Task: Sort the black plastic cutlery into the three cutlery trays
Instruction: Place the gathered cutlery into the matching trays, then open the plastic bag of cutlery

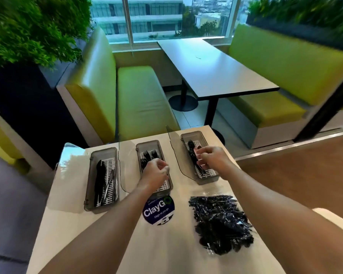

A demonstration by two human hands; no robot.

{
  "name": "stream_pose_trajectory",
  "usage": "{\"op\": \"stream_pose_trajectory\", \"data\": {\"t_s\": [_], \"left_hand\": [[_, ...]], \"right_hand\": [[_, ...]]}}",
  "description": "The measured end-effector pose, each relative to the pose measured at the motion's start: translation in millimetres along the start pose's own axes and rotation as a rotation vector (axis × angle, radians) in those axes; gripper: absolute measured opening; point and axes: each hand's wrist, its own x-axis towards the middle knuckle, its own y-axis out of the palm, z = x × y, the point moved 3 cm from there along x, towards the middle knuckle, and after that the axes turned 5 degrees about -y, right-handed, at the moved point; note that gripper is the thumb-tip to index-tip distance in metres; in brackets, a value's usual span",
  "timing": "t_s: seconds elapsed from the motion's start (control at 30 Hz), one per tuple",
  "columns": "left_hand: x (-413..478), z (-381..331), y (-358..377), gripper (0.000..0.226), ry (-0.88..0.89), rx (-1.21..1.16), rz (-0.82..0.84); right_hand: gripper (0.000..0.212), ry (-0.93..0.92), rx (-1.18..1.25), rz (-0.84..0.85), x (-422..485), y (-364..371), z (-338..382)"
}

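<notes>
Mid-sort, the right hand (210, 158) lays a spoon (193, 155) into the right tray (208, 179), fingers pinching it; left hand (156, 174) over the middle tray (167, 189), fingers curled, contents unclear; next comes the pile (220, 222).

Cafeteria: green booth seats (139, 95), dining table (216, 70), cutlery trays (103, 155).

A pale table (71, 224) carries three grey trays in a row: the left tray (87, 186), the middle tray (139, 147) and the right tray (203, 135). Nearer the person lie a round dark sticker (158, 211) and a heap of black cutlery (220, 224) in clear wrap.
</notes>
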Motion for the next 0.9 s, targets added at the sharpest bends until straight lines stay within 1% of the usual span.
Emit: {"op": "stream_pose_trajectory", "data": {"t_s": [0.1,0.23,0.37,0.47,0.63,0.73,0.9], "left_hand": [[-17,-10,-1,0.011,0.037,-0.051,0.053],[-36,-12,7,0.013,0.063,-0.055,0.15],[-48,-4,26,0.013,0.077,-0.024,0.267],[-55,4,45,0.012,0.079,0.012,0.294],[-60,23,85,0.01,0.02,0.093,0.364],[-57,36,104,0.013,-0.034,0.165,0.368],[-45,56,128,0.031,-0.158,0.165,0.29]], "right_hand": [[0.016,-0.017,-0.028,-0.01,-27,-6,6],[0.016,-0.027,-0.103,-0.03,-53,-18,1],[0.016,-0.046,-0.272,-0.058,-72,-32,-10],[0.014,-0.057,-0.439,-0.071,-82,-43,-22],[0.015,0.001,-0.601,-0.076,-89,-61,-52],[0.025,0.078,-0.693,-0.031,-84,-68,-77],[0.05,0.247,-0.814,0.005,-75,-79,-121]]}}
